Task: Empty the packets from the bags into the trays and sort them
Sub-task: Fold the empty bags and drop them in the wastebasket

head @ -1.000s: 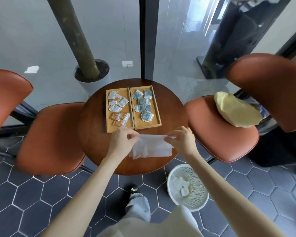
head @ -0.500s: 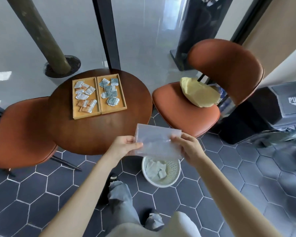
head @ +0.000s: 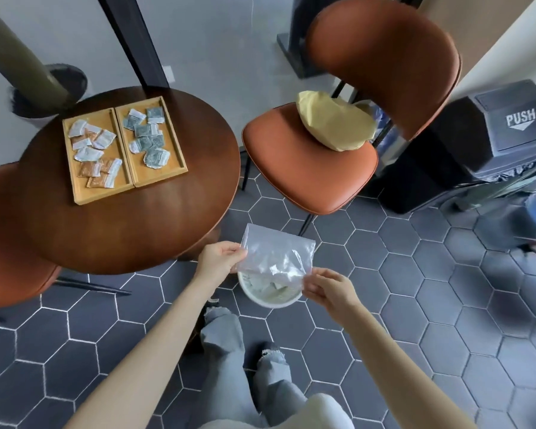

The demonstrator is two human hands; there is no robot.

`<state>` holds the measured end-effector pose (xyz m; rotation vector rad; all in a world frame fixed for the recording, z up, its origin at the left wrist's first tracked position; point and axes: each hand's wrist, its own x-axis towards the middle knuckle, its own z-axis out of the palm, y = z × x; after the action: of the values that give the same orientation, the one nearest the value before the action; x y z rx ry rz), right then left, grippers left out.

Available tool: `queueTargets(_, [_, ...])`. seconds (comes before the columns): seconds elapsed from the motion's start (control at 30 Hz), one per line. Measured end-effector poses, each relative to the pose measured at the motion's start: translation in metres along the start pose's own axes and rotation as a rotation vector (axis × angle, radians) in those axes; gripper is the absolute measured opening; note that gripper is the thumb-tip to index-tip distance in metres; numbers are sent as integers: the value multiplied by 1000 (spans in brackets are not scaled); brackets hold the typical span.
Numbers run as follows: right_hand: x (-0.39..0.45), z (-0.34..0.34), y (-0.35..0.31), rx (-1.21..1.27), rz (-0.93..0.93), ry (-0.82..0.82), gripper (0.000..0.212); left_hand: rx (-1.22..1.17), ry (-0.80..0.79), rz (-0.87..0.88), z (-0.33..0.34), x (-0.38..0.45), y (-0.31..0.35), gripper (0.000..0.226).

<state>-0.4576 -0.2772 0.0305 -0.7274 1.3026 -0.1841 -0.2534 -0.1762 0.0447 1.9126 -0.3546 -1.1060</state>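
A clear, empty-looking plastic bag [head: 276,250] hangs stretched between my hands above a white waste basket [head: 268,300] on the floor. My left hand [head: 218,258] pinches the bag's left edge and my right hand [head: 328,287] pinches its lower right corner. On the round wooden table [head: 127,224] lie two wooden trays side by side. The left tray [head: 84,193] holds white and orange packets [head: 95,153]; the right tray [head: 167,173] holds grey-green packets [head: 147,139].
An orange chair [head: 316,178] with a yellow cushion-like thing [head: 334,123] stands right of the table, another orange chair [head: 0,249] at the left. A black "PUSH" bin [head: 492,137] stands far right. My legs [head: 245,366] are below, on a hexagon-tiled floor.
My hands carried the bag off the table's front edge to the right and down, over the waste basket. The view swung right with them.
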Motion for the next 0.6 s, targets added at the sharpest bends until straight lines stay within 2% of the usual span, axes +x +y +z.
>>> queueTargets(0.07, [19,3,8,69,28,55,14,231,120,65,-2,21,-5,13])
queueTargets(0.1, [30,4,13,103,41,87,15,401,156,106,-4,32,-9,20])
queueTargets(0.2, [69,11,32,165,91,189,15,825,62,201,-8,61,-37,52])
queueTargets(0.27, [98,15,48,184,115,252,16,1057,23,249,-7,78,-57,65])
queueTargets(0.5, [198,18,111,212,224,384,15,1304,245,391,3,123,-107,80])
queueTargets(0.6, [247,18,137,213,249,411,14,1357,368,474,11,136,-131,71])
